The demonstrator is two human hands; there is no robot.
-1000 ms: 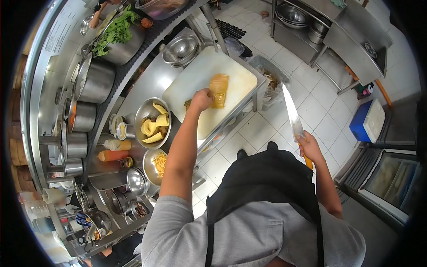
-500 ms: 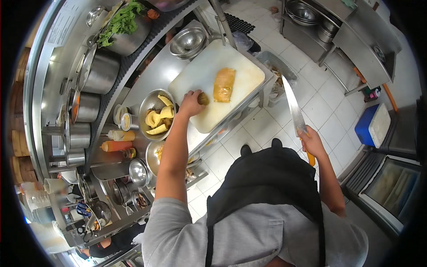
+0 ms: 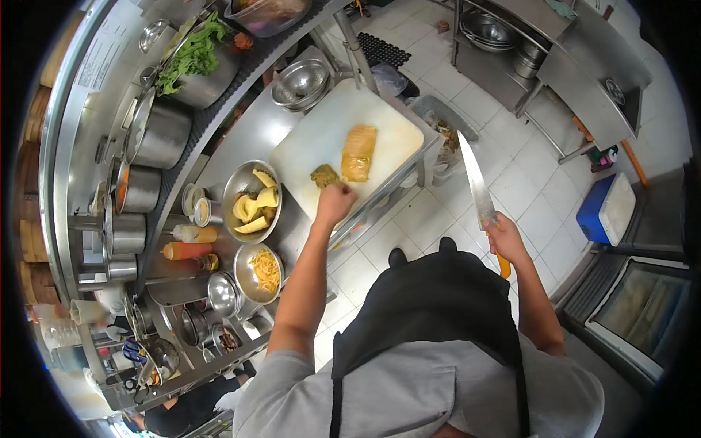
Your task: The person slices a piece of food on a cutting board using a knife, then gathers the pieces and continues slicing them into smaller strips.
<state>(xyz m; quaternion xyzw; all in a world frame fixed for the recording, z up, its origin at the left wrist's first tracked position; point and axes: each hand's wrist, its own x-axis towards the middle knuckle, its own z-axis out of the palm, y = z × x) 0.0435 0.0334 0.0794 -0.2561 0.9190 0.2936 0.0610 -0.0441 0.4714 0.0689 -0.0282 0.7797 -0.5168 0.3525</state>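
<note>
My left hand [image 3: 336, 204] is over the near part of the white cutting board [image 3: 303, 142], its fingers bunched; whatever they may pinch is hidden. Just beyond it lies a small greenish-brown piece of food [image 3: 323, 176]. A larger golden-brown block [image 3: 359, 152] rests on the board to the right of that piece. Away from the board, over the floor, my right hand [image 3: 504, 237] grips the yellow-orange handle of a long knife [image 3: 476, 179], its blade pointing up and away from me. A steel bowl [image 3: 232, 182] beside the board holds yellow curved pieces.
A bowl of yellow strips [image 3: 258, 273] stands left of my left forearm. Stacked steel bowls [image 3: 301, 82] sit behind the board. Pots [image 3: 161, 135] line the left shelf. A bin [image 3: 442, 120] is right of the board. Another person [image 3: 186, 409] is at lower left.
My left hand has moved off the small greenish-brown piece toward the board's near edge, and more of that piece shows. My right hand still holds the knife. The view has shifted slightly.
</note>
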